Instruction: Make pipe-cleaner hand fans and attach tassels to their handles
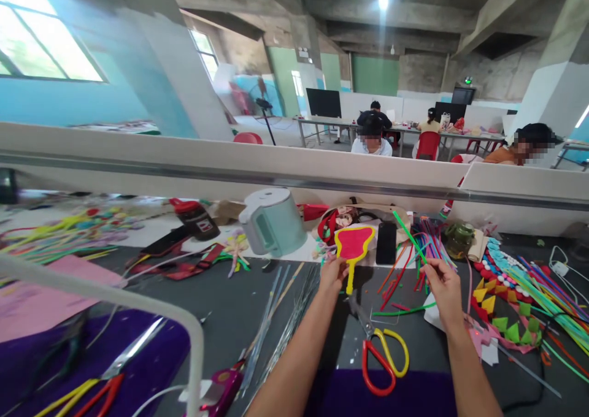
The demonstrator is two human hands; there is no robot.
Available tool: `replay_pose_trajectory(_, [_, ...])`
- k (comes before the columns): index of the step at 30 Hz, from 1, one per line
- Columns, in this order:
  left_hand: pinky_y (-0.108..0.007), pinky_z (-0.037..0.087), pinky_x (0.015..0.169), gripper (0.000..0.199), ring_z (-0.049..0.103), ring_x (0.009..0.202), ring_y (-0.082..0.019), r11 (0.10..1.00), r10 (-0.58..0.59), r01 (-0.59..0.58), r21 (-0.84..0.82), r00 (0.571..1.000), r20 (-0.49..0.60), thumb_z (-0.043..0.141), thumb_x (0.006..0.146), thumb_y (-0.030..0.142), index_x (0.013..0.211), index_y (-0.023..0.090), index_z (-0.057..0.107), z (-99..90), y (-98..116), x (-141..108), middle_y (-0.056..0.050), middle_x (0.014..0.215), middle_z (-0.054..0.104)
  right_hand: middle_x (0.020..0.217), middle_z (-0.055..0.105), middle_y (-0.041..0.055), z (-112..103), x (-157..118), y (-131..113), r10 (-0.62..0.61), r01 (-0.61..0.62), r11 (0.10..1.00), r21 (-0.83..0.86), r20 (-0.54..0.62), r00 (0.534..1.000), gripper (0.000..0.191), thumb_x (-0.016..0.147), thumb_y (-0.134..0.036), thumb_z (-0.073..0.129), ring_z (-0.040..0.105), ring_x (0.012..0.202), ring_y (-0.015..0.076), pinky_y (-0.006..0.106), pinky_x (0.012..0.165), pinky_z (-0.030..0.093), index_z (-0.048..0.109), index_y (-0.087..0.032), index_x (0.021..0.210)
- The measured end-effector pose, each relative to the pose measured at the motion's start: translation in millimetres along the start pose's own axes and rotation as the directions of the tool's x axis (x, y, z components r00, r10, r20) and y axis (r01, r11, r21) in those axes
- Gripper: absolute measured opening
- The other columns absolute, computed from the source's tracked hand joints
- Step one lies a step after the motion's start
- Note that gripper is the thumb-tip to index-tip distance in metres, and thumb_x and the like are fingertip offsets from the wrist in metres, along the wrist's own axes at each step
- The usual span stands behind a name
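Observation:
My left hand (334, 274) is closed around the yellow stem of a small fan-shaped craft piece (355, 244), which has a red middle and a fuzzy yellow border. In my right hand (444, 285) a green pipe cleaner (410, 237) is pinched, its length slanting up and to the left. Below and between my hands lie scissors (380, 349) with one red and one yellow handle loop. Another green pipe cleaner (405, 311) rests on the dark table near my right hand.
A light blue jug (275, 224), a black phone (386, 243) and a glass jar (459, 240) stand or lie toward the divider. Bundles of colored pipe cleaners (547, 294) lie at right. A white bent tube (151, 303) crosses the left front. Several people sit beyond the divider (257, 159).

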State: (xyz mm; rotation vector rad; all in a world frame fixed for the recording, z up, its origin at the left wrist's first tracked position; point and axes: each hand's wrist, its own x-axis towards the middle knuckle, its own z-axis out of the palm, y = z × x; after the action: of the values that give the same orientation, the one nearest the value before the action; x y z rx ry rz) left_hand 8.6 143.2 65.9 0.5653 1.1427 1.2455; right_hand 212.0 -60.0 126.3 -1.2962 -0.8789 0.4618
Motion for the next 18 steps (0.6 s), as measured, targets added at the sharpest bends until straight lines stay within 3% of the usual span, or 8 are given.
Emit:
replay_pose_trajectory(3, [-0.024, 0.053, 0.059, 0.026, 0.064, 0.063, -0.013, 1.0, -0.003, 0.003, -0.002, 0.992, 0.129, 0.071, 0.068, 0.009, 0.09, 0.016, 0.058, -11.8, -6, -40, -0.001, 0.078, 0.067, 0.067, 0.065, 0.0018, -6, 8, -6, -0.066, 0.065, 0.996, -0.068, -0.01, 0.998, 0.028, 0.08, -0.043, 0.066, 0.051, 0.055, 0.0137, 0.024, 0.051, 0.041, 0.07, -0.016, 0.087])
replay_pose_trajectory(6, [-0.024, 0.054, 0.057, 0.04, 0.066, 0.063, -0.014, 1.0, -0.011, 0.011, 0.002, 0.965, 0.261, 0.074, 0.057, 0.01, 0.091, 0.019, 0.055, -22.4, -26, -93, 0.002, 0.078, 0.069, 0.07, 0.065, 0.0016, -11, 18, -13, -0.144, 0.148, 0.977, -0.157, 0.036, 0.989, 0.025, 0.083, -0.041, 0.063, 0.055, 0.059, 0.0145, 0.025, 0.055, 0.043, 0.071, -0.017, 0.085])
replay_pose_trajectory(8, [-0.022, 0.054, 0.057, 0.04, 0.067, 0.064, -0.014, 0.999, -0.033, 0.029, 0.017, 0.911, 0.41, 0.077, 0.06, 0.017, 0.093, 0.02, 0.054, -27.9, -42, -128, 0.002, 0.081, 0.07, 0.085, 0.07, 0.0048, -12, 25, -17, -0.219, 0.234, 0.95, -0.209, 0.091, 0.971, 0.021, 0.085, -0.037, 0.06, 0.062, 0.074, 0.0184, 0.027, 0.065, 0.048, 0.07, -0.019, 0.085])
replay_pose_trajectory(10, [-0.021, 0.054, 0.057, 0.039, 0.066, 0.064, -0.012, 0.995, -0.103, 0.084, 0.062, 0.864, 0.493, 0.078, 0.062, 0.021, 0.094, 0.021, 0.055, -32.4, -55, -157, 0.003, 0.081, 0.069, 0.098, 0.071, 0.007, -12, 30, -20, -0.276, 0.315, 0.911, -0.265, 0.174, 0.945, 0.018, 0.085, -0.033, 0.058, 0.064, 0.09, 0.0217, 0.031, 0.078, 0.05, 0.07, -0.02, 0.086])
replay_pose_trajectory(12, [-0.021, 0.054, 0.058, 0.038, 0.065, 0.064, -0.011, 0.986, -0.167, 0.126, 0.113, 0.834, 0.526, 0.078, 0.064, 0.024, 0.096, 0.022, 0.056, -36.0, -65, -178, 0.003, 0.081, 0.068, 0.096, 0.073, 0.0062, -11, 31, -19, -0.259, 0.35, 0.878, -0.328, 0.29, 0.921, 0.016, 0.086, -0.029, 0.056, 0.065, 0.09, 0.0216, 0.033, 0.082, 0.049, 0.071, -0.021, 0.086])
replay_pose_trajectory(15, [-0.022, 0.055, 0.062, 0.038, 0.065, 0.069, -0.012, 0.975, -0.211, 0.135, 0.175, 0.808, 0.551, 0.078, 0.067, 0.026, 0.099, 0.023, 0.058, -39.8, -72, -195, 0.002, 0.086, 0.067, 0.085, 0.074, 0.0032, -11, 29, -15, -0.143, 0.34, 0.858, -0.385, 0.457, 0.878, 0.019, 0.086, -0.024, 0.055, 0.067, 0.079, 0.0199, 0.031, 0.076, 0.049, 0.073, -0.022, 0.084])
replay_pose_trajectory(18, [-0.023, 0.054, 0.064, 0.037, 0.065, 0.072, -0.014, 0.971, -0.206, 0.085, 0.225, 0.78, 0.591, 0.076, 0.07, 0.03, 0.101, 0.022, 0.058, -42.0, -75, -200, 0.0, 0.09, 0.068, 0.084, 0.075, 0.0018, -14, 23, -11, -0.071, 0.309, 0.87, -0.385, 0.522, 0.85, 0.021, 0.088, -0.024, 0.053, 0.067, 0.077, 0.0197, 0.029, 0.074, 0.049, 0.075, -0.022, 0.085])
